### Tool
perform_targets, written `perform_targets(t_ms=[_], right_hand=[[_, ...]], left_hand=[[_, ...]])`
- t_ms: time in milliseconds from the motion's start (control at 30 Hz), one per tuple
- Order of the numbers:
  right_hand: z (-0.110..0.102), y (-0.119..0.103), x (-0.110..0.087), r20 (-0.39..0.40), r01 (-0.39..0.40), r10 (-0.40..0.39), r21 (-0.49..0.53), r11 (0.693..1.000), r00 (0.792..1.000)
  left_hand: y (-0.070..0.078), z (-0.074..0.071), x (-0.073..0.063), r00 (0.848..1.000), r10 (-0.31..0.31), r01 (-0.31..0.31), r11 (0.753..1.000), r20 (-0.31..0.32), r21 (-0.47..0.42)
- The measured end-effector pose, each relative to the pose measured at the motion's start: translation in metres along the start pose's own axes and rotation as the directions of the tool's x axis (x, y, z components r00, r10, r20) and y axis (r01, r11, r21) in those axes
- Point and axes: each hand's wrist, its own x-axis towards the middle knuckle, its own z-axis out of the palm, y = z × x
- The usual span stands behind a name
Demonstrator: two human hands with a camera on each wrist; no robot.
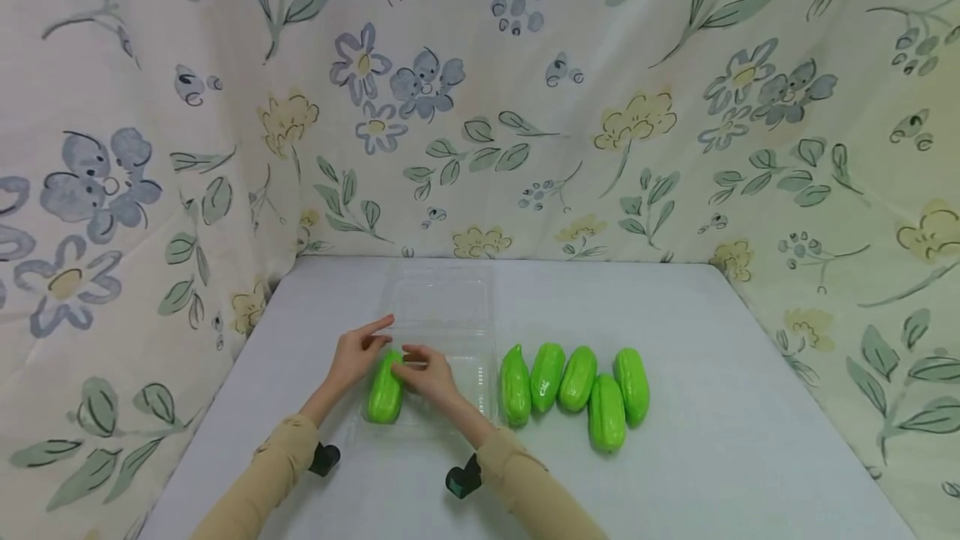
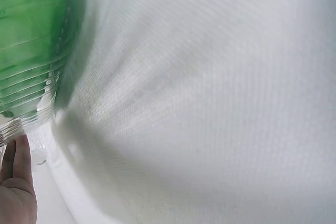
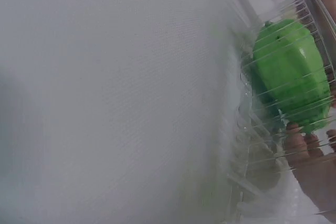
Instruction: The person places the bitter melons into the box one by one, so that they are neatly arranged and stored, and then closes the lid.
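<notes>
A glossy, ribbed green gourd (image 1: 386, 394) lies lengthwise in the left side of a clear plastic clamshell box (image 1: 468, 377), whose lid (image 1: 442, 302) is folded back. My right hand (image 1: 429, 373) reaches over the box from the right, its fingertips against the gourd's far right end. Through the clear wall, the right wrist view shows those fingertips (image 3: 295, 136) close to the gourd's end (image 3: 291, 72). Beyond the gourd's tip, my left hand (image 1: 356, 357) is at the box's left side with fingers extended; the left wrist view has its fingers (image 2: 22, 156) by the ridged wall.
Several more green gourds (image 1: 577, 379) lie in a loose row on the white table (image 1: 712, 440), right of the box. A flower-printed curtain (image 1: 495, 107) hangs behind and at both sides. Small dark devices (image 1: 463, 480) sit under my wrists.
</notes>
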Motion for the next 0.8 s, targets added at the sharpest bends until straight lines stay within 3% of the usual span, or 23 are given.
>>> perform_targets(t_ms=[267, 567, 800], right_hand=[[-0.002, 0.0003, -0.0025, 0.101, -0.014, 0.016, -0.013, 1.0, 0.995], [-0.0027, 0.0037, -0.0022, 0.103, -0.015, 0.017, -0.016, 1.0, 0.995], [-0.0004, 0.009, 0.0006, 0.096, 0.008, -0.007, -0.015, 1.0, 0.995]], left_hand=[[0.0003, 0.0006, -0.0008, 1.0, -0.022, 0.022, 1.0, 0.004, -0.003], [0.0014, 0.0018, -0.0003, 0.999, -0.045, 0.045, 0.999, 0.007, 0.007], [-0.0005, 0.0019, -0.0006, 1.0, -0.028, 0.028, 1.0, 0.0, 0.001]])
